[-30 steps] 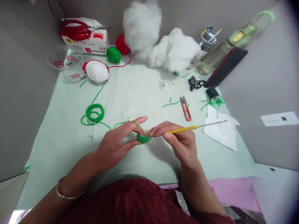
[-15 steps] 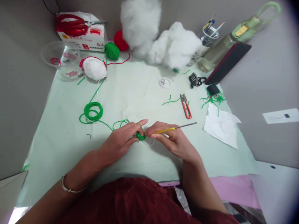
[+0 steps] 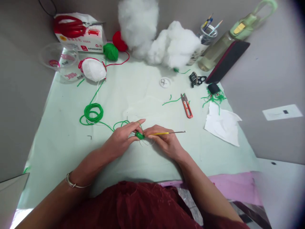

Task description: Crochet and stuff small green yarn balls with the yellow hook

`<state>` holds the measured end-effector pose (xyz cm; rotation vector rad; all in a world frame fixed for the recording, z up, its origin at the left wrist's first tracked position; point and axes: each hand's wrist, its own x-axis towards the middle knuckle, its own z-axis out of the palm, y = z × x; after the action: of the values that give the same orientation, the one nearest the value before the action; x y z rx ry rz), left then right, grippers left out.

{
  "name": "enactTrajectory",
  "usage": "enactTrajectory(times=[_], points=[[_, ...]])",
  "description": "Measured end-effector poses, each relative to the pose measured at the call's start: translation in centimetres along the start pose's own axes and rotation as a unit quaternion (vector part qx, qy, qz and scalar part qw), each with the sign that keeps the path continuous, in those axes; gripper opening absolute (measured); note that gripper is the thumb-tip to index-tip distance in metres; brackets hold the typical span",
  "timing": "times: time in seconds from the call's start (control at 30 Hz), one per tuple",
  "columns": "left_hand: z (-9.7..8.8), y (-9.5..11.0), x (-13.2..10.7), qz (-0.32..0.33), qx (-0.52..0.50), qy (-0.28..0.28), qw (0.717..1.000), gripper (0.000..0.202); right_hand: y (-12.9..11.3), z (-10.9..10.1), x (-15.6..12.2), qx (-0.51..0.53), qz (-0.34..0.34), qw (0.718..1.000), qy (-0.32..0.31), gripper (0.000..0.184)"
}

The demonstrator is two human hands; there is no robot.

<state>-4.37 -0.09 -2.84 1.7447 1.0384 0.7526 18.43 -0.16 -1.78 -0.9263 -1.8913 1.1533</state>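
My left hand [image 3: 122,139] pinches a small green crochet piece [image 3: 139,135] between thumb and fingers, its index finger stretched out with green yarn running over it. In my right hand [image 3: 164,140] is a crochet hook [image 3: 160,133] with a yellow handle; its bare metal end points right, and its other tip is hidden at the green piece. Thin pale thread loops hang below the work. From the left hand, green yarn leads left to a loose coil of green yarn [image 3: 93,113] on the table.
Orange thread snips [image 3: 186,106] lie to the right, near a white paper scrap [image 3: 221,123]. White stuffing [image 3: 171,46], a green yarn ball [image 3: 111,52], a red yarn ball [image 3: 119,41] and a box [image 3: 79,38] bearing red scissors [image 3: 70,26] stand at the back. A bottle [image 3: 219,47] is at back right.
The hook in my right hand has swung to lie flatter, its free metal end lower and further left. The right hand has turned slightly. The whole view has shifted a little.
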Motion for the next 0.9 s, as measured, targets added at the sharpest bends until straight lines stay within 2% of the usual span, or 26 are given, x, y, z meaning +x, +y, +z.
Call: enactTrajectory(times=[0.23, 0.4, 0.5, 0.67, 0.77, 0.9], points=[[-0.1, -0.1, 0.1, -0.017, -0.023, 0.006, 1.000, 0.052, 0.7, 0.7, -0.3, -0.063, -0.056, 0.996, 0.015, 0.017], [0.0, 0.3, 0.2, -0.061, -0.072, 0.032, 0.995, 0.055, 0.8, 1.6, -1.2, -0.175, -0.099, 0.979, 0.031, 0.025], [0.2, 0.7, 0.3, -0.099, -0.117, 0.063, 0.986, 0.057, 0.6, 1.7, -0.9, -0.125, -0.098, 0.986, 0.059, 0.023], [0.1, 2.0, 0.1, -0.123, -0.235, 0.093, 0.960, 0.062, -0.8, 1.5, 0.4, 0.022, -0.040, 0.991, 0.123, 0.015], [-0.3, 3.1, -0.2, -0.118, -0.290, 0.126, 0.941, 0.071, -2.2, 1.6, 0.8, 0.034, -0.082, 0.986, 0.139, 0.021], [-0.6, 4.2, -0.3, -0.108, -0.353, 0.151, 0.917, 0.075, -3.5, 2.2, 0.8, -0.024, -0.154, 0.977, 0.149, 0.035]])
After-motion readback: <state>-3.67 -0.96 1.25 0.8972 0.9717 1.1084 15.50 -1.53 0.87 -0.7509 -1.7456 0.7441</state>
